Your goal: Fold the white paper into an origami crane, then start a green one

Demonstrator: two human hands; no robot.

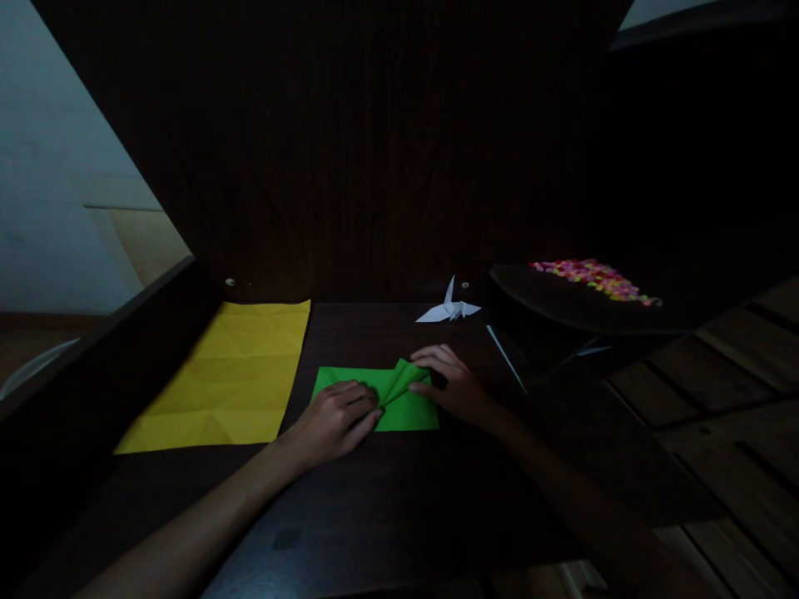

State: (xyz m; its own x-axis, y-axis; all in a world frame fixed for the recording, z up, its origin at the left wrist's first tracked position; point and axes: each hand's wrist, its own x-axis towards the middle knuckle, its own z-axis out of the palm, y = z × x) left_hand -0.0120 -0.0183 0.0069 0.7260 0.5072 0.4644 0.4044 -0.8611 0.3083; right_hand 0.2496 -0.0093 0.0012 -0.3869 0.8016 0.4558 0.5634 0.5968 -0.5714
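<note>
A sheet of green origami paper [409,413] lies on the dark wooden desk, with a pleated fold standing up near its middle. My left hand [342,416] rests on the paper's left part, fingers curled, thumb and fingertips closed at the lower end of the fold. At the fold's upper right end, my right hand [454,384] grips the green paper between thumb and fingers. Behind the hands sits a white folded paper crane [450,310]. To the left is a large yellow sheet [234,374], flat and marked with crease lines.
A dark upright panel [374,150] closes off the back of the desk, and a low side board [100,349] runs along the left. On a raised rounded shelf [562,306] at the right lies a pile of small colourful pieces [593,277]. A thin white strip [504,353] lies below it.
</note>
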